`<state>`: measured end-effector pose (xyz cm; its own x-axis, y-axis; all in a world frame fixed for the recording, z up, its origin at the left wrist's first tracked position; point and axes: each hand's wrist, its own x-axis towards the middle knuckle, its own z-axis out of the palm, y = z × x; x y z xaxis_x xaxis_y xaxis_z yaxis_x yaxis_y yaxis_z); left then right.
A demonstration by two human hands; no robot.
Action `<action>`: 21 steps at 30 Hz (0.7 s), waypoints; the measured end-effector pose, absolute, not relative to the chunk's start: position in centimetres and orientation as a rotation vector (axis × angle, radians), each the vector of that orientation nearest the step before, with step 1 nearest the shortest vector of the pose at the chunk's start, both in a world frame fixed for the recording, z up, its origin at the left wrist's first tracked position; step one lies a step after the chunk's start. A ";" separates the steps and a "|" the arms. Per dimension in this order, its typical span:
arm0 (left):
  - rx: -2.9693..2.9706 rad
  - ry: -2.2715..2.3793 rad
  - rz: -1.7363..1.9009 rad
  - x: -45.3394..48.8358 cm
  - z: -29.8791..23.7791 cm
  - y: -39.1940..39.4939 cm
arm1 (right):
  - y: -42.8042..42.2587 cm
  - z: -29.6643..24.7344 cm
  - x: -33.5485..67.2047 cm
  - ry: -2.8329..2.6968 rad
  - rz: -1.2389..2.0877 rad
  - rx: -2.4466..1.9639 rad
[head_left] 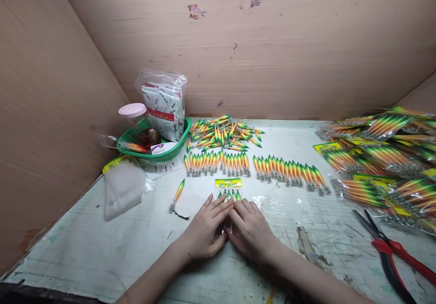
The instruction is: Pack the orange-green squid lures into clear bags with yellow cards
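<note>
My left hand (206, 229) and my right hand (255, 231) meet at the front middle of the table, closed around the lower part of a clear packet of fishing lures (228, 185). Its yellow-and-green header and the green tips of several lures show beyond my fingers; the rest is hidden under them. Just beyond the packet stands a row of green-and-orange lures (216, 163), and a second row of lures (289, 172) runs to its right. One single lure (178, 194) lies left of my left hand, its hooks toward me.
A loose heap of lures (225, 134) lies behind the rows. At left are a green basket (187, 131) holding a bag of sachets (161, 106), and flat clear bags (124, 188). Filled lure packets (371, 152) pile up at right, with red-handled pliers (383, 245) nearer. Wooden walls enclose the table.
</note>
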<state>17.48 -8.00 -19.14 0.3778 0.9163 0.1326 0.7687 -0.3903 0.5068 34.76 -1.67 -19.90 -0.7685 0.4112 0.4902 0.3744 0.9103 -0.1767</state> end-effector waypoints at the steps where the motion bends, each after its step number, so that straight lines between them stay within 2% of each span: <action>1: 2.284 1.466 0.561 17.4 -19.1 -7.9 | -1.7 -20.0 34.6 -2.536 0.092 -0.574; 18: 2.339 1.443 0.608 17.1 -19.3 -7.9 | -1.5 -19.4 35.3 -2.572 0.134 -0.588; 21: 2.122 1.647 0.748 17.6 -18.8 -9.8 | -2.0 -17.9 37.3 -2.587 0.175 -0.581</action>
